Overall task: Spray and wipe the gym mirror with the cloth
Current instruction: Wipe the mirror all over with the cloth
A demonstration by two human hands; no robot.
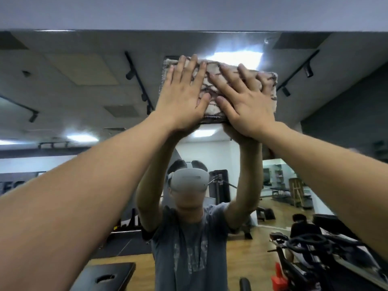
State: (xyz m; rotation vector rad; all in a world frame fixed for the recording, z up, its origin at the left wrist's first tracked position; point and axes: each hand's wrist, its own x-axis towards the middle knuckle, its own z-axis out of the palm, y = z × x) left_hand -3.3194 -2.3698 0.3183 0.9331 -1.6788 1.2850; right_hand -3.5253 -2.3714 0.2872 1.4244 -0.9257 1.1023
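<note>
High on the mirror (84, 85), close under its top edge, the folded cloth (212, 95) is pinned flat against the glass by both hands. The left hand (184, 97) and the right hand (245, 101) lie palm-down on the cloth, fingers spread and straight — neither hand is clenched or curled around it; pressure alone keeps it in place. The thumbs sit close together over the cloth's middle.

Risks from this position:
- Cloth drop. With no fingers wrapped around an edge, any easing of palm pressure would likely let the cloth slide down the glass or fall.
- Uneven wipe. The cloth's far-right portion extends beyond the right hand's fingertips, so that strip probably receives little pressure and may leave streaks.
- Overreach. Both arms are stretched well above the head; a stroke toward the top edge could unbalance the person.
- Missed band. The strip of glass between cloth and top edge may go unwiped.

Writing: the reflected grey T-shirt (189, 248) carries a faded print — illegible. Partial letters show on a reflected wall sign at far left, too cut off to read. No spray bottle is visible.
</note>
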